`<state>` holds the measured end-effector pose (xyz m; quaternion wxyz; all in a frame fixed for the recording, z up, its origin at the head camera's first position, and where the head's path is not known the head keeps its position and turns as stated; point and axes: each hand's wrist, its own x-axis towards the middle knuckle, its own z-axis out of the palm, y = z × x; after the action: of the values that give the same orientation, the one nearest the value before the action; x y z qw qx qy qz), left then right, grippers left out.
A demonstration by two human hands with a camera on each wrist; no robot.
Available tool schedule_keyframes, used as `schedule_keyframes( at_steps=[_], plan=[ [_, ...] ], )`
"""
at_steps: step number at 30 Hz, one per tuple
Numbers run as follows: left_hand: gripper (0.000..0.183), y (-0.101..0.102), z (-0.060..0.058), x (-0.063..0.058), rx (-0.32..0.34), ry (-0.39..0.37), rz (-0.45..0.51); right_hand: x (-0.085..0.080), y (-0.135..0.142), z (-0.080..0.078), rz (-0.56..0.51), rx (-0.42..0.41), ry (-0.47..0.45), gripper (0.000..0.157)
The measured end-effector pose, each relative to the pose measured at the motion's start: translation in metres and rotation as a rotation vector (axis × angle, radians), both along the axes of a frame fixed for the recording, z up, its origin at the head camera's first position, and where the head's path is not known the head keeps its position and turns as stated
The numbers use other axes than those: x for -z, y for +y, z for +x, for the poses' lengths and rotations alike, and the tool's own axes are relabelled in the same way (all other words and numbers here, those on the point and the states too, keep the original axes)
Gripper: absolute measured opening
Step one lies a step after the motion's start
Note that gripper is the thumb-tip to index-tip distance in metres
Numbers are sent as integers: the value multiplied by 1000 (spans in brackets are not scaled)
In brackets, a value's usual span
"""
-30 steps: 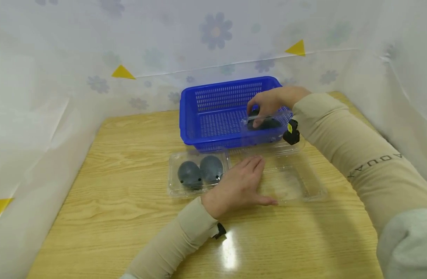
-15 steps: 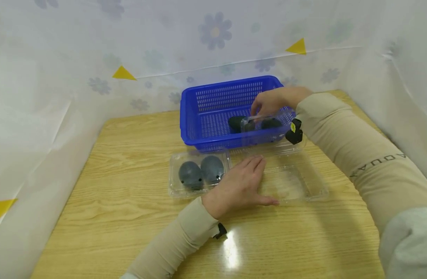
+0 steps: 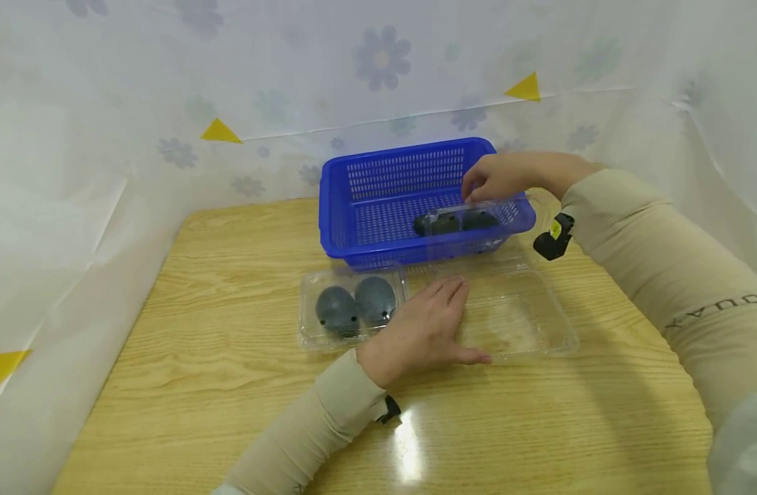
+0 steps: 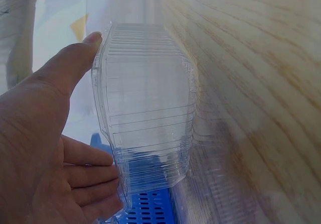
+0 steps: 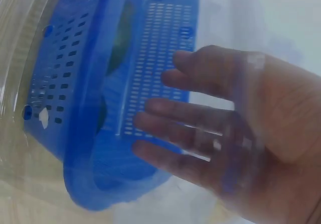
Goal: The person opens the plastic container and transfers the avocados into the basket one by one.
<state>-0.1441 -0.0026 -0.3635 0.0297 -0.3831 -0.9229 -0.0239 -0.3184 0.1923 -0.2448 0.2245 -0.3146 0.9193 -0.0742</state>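
I judge the avocados (image 3: 446,224) in the basket (image 3: 336,199) done, the closed box's (image 3: 308,309) two still to do. The right hand (image 3: 498,177), fingers loosely spread, hangs over it; the left hand (image 3: 421,333), thumb spread wide, touches the open box (image 3: 511,322).

In the head view, pale flowered sheeting (image 3: 279,55) rose behind the wood-grained table (image 3: 186,309) and along both sides, its largest flower (image 3: 383,58) at twelve o'clock. Yellow triangles (image 3: 525,88) showed at ten, half past one and half past eight; a glare (image 3: 407,450) lit the table near six.
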Motion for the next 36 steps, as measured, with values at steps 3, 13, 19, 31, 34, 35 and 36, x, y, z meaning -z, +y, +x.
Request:
schedule_keyframes(
  at_steps=[3,13,19,31,34,35,36],
  plan=[
    [112,0,0,1,4,8,11,-6,7,6,-45,11,45,34],
    [111,-3,-3,-1,-19,-37,2,-26,29,33,-150,55,241,33],
    [112,-5,-5,0,-36,-73,-6,-32,36,55,-241,51,312,32],
    [112,-8,-5,0,-26,-65,7,-21,50,99,-343,46,484,34],
    [111,-8,-5,0,-20,-52,12,-14,57,111,-385,37,552,35],
    [111,-8,-5,-1,-18,-46,12,-11,59,114,-399,36,570,36],
    [111,-8,-5,-1,-16,-41,13,-7,61,116,-414,28,589,37]
  ],
)
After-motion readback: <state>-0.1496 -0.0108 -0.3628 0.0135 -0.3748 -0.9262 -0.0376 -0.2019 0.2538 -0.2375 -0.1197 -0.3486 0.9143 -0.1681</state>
